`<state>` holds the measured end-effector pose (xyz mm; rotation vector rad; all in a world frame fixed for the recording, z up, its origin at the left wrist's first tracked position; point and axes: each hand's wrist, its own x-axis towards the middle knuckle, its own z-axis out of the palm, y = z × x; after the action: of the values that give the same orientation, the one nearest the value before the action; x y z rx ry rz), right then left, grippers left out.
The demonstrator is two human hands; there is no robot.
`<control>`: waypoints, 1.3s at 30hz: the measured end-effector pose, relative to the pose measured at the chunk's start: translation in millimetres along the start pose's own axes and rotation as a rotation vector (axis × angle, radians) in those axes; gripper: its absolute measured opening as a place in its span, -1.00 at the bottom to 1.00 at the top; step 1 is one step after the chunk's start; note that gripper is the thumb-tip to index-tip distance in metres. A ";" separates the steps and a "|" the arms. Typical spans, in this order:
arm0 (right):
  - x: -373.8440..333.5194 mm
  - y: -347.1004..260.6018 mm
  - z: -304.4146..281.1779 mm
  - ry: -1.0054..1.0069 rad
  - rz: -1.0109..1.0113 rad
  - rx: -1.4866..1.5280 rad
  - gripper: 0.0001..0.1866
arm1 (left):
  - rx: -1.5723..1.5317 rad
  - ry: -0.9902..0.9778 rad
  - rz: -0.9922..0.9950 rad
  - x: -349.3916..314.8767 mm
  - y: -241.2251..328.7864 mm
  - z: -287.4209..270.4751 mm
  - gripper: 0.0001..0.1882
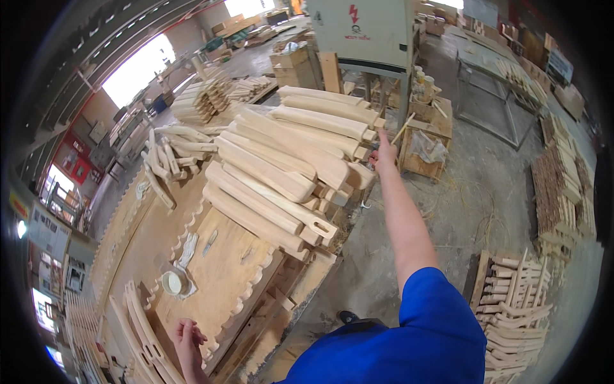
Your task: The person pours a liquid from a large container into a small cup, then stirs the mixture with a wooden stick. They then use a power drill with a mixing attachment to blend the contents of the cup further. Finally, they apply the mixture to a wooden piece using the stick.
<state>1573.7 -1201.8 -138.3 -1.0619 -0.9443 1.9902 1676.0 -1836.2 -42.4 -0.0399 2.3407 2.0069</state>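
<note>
A large stack of pale, shaped wooden pieces [268, 160] lies across the far half of the wooden work table [220, 278]. My right arm is stretched forward, and my right hand [384, 155] is at the stack's far right end. Its index finger extends to the end of one piece, with the thumb apart; I see no grip around the wood. Low over the table's near left side, my left hand [188, 335] is loosely bent and holds nothing. Beside it lie long curved wooden pieces with slots [144, 336].
A cup of pale liquid [173, 282] stands on a cloth, near a string-like white rag [187, 249] and a small blade-like tool [210, 243]. Beyond my right hand are a wooden crate [425, 144] and an electrical cabinet [364, 32]. Curved wooden parts [515, 313] are piled at right.
</note>
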 end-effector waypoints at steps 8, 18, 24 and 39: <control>-0.5 -42.7 -47.2 0.030 -0.159 0.074 -0.50 | -0.054 -0.203 -0.021 -4.1 -18.4 36.3 -0.83; 24.8 -47.4 -21.7 0.263 -0.173 -0.012 -0.35 | -0.186 -0.330 -0.212 -57.5 -55.6 107.8 -0.82; 93.1 -46.3 22.6 0.447 -0.584 -0.163 -0.39 | -0.245 -0.257 -0.233 -45.0 -40.1 203.3 -0.82; 102.4 -73.8 -51.6 -0.525 -0.043 0.084 -0.74 | 1.053 -0.305 0.972 64.3 68.3 506.5 -0.65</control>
<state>1590.9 -1066.5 -136.2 -0.4674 -1.1204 2.2981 1621.7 -1324.1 -55.9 1.5085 3.0710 0.4667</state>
